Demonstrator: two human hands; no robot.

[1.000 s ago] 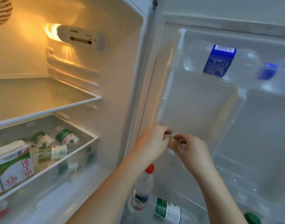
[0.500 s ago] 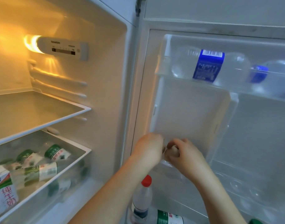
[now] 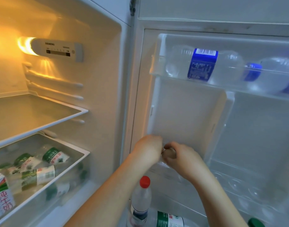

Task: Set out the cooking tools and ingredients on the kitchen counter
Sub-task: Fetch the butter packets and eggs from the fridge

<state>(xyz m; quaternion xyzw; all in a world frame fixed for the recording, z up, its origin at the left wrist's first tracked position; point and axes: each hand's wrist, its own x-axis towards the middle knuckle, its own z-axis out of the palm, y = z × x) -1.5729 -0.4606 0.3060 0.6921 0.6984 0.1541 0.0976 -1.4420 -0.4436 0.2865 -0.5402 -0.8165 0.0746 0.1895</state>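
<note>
From my remote seat I make out a pale brown egg point(image 3: 170, 154) wedged between the two hands, at the lower edge of the translucent door compartment point(image 3: 188, 115) on the inside of the open fridge door. The right hand point(image 3: 183, 159) has its thumb and fingers curled round the egg and grips it from the right. The left hand point(image 3: 147, 149) sits tight against the egg's left side with its back to me. Its fingertips are hidden, so I cannot tell whether it grips or only touches.

Just below and to the right of the hands is a clear egg tray point(image 3: 235, 184) with round hollows. Under the left forearm a bottle with a red cap point(image 3: 144, 181) stands upright, and beside it a green-labelled bottle point(image 3: 170, 220) lies on its side. In the top door shelf point(image 3: 156, 74) a water bottle with a blue label point(image 3: 201, 64) lies flat, with a second bottle point(image 3: 278, 71) to its right.

In the fridge body, on the left, a glass shelf point(image 3: 42, 112) sits under the lit control panel point(image 3: 57, 49) marked SIEMENS. The shelf below holds several green-labelled bottles point(image 3: 53, 155) and a milk carton point(image 3: 1, 197).
</note>
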